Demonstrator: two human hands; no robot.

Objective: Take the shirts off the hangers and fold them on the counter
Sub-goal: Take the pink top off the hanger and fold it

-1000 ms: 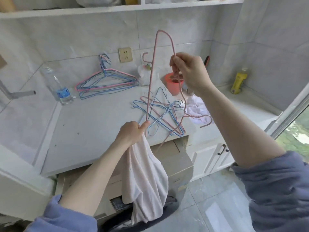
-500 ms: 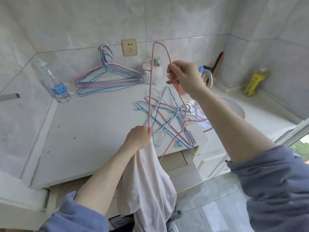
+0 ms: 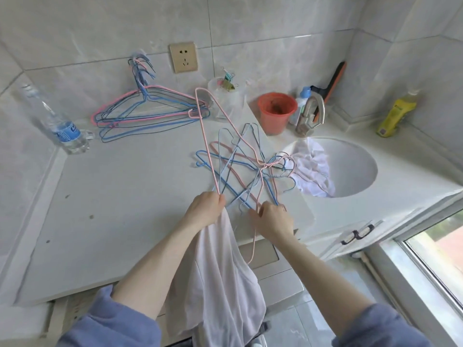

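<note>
**Head view.** The left hand [image 3: 205,210] grips the gathered top of a pale pink, thin-fabric shirt [image 3: 220,271]. Its fingers are curled tight round the cloth and also pinch one limb of a pink-coated wire hanger [image 3: 207,136]. The right hand [image 3: 273,220] sits just beside it, fingers curled narrowly round the hanger's other limb, which runs on below that hand. Neither hand is slack.

**Key relation.** The shirt hangs straight down from the left fingers, its long axis vertical — in front of the near edge of the white stone counter [image 3: 112,196], not on it. The hanger runs the opposite way. From both sets of fingers it rises out over the counter toward the tiled wall [image 3: 250,21], with its twisted neck and hook beyond the right fingers. The left hand is nearer the shirt; the right touches wire only. Whether any wire lies inside the cloth cannot be told, because folds hide it below the left fingers.

**Judgement.** The step in hand is parting hanger from shirt. Folding is not yet begun, and the counter surface for it lies ahead and to the left of the left fingers.

**Beyond the fingers.** A loose tangle of blue and pink wire hangers [image 3: 233,166] lies under the held one, and a stack of like hangers [image 3: 150,108] lies farther off by the wall. A round sink [image 3: 363,171] holding crumpled white cloth [image 3: 310,169] lies out past the right fingers.
</note>
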